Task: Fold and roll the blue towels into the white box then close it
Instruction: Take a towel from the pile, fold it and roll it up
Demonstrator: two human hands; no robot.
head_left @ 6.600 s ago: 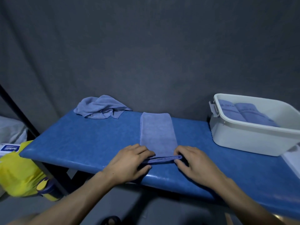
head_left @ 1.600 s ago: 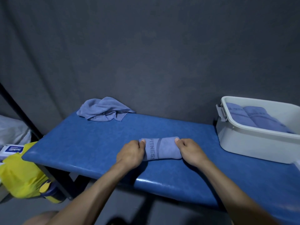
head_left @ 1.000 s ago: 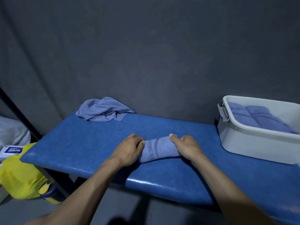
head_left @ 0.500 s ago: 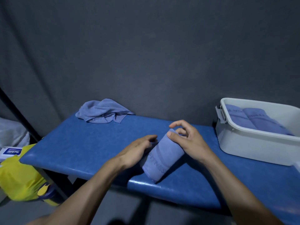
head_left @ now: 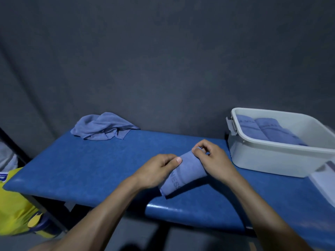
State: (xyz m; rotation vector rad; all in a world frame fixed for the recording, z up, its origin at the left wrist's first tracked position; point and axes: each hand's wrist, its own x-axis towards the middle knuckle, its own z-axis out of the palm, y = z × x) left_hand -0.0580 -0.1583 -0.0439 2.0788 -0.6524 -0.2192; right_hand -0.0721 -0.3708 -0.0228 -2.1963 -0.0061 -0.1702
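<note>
Both hands grip the roll point(head_left: 183, 173) tilted on the bench point(head_left: 90, 165): left hand point(head_left: 156, 170) curled round its side, right hand point(head_left: 213, 160) pinching its far end, box point(head_left: 268, 160) right of it.

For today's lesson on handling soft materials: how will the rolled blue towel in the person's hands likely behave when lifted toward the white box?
The rolled blue towel is soft cloth, so it probably sags if gripped at one end. Its loose end could unroll, which may be why the right hand and left hand both hold it. It looks light. On the blue padded bench it could roll.
</note>
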